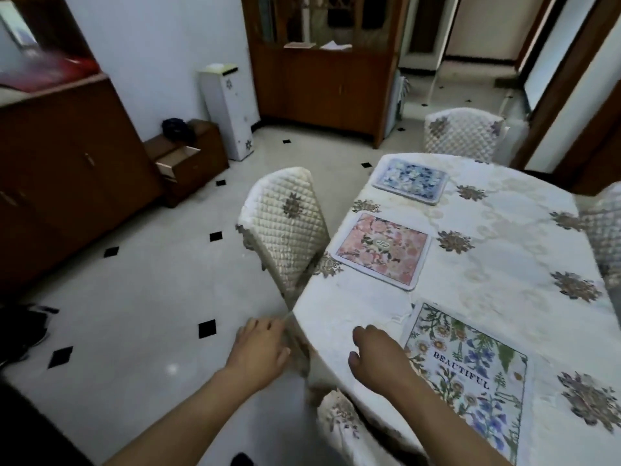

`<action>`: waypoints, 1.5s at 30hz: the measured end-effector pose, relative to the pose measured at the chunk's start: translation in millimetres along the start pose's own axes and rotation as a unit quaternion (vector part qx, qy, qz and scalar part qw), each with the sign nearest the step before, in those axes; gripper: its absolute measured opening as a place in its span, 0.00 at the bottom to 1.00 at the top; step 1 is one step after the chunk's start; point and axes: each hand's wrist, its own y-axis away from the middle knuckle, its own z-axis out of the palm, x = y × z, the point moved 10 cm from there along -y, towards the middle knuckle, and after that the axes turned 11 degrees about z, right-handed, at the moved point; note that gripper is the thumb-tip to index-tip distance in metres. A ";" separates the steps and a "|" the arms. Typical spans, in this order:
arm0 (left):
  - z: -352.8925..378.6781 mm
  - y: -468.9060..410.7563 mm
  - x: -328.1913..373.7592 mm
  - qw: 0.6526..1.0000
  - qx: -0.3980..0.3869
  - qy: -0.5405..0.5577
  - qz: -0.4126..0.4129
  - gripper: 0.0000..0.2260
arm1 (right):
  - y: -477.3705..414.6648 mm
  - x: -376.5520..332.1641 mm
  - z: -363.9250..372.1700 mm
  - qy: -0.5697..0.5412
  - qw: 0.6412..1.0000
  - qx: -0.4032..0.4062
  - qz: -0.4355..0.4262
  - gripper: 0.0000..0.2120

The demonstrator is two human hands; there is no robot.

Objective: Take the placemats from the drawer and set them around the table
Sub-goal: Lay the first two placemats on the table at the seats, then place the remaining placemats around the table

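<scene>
Three placemats lie along the near-left side of the table point(504, 264), which has a cream embroidered cloth. A blue floral placemat point(411, 180) is farthest, a pink floral placemat point(383, 249) sits in the middle, and a white placemat with blue flowers and the word BEAUTIFUL point(470, 375) is nearest. My left hand point(258, 351) hovers off the table's edge, fingers loosely curled, holding nothing. My right hand point(376, 358) hovers over the cloth just left of the nearest mat, also holding nothing. A small wooden cabinet's drawer point(178, 161) stands pulled open at the far left.
A quilted chair point(285, 227) stands against the table's left side, another chair point(462, 134) at the far end, a third point(605, 237) at the right, one chair back point(339, 418) below my hands. A long wooden sideboard point(67, 183) lines the left wall. A white box point(230, 112) stands by the wall.
</scene>
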 end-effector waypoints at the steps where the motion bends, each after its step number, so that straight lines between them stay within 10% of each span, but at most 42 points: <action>1: -3.8 3.3 -19.3 1.000 -0.002 -0.010 -0.012 0.18 | -10.6 -20.9 1.0 0.006 1.000 0.003 -0.010 0.09; 16: -52.5 -12.0 -321.1 0.996 -0.025 -0.035 -0.079 0.17 | -174.4 -327.4 14.7 0.048 0.995 0.024 -0.084 0.11; 45: -130.5 -371.7 -710.2 0.994 -0.027 0.002 -0.104 0.16 | -661.2 -583.1 0.1 0.091 0.987 0.031 -0.130 0.12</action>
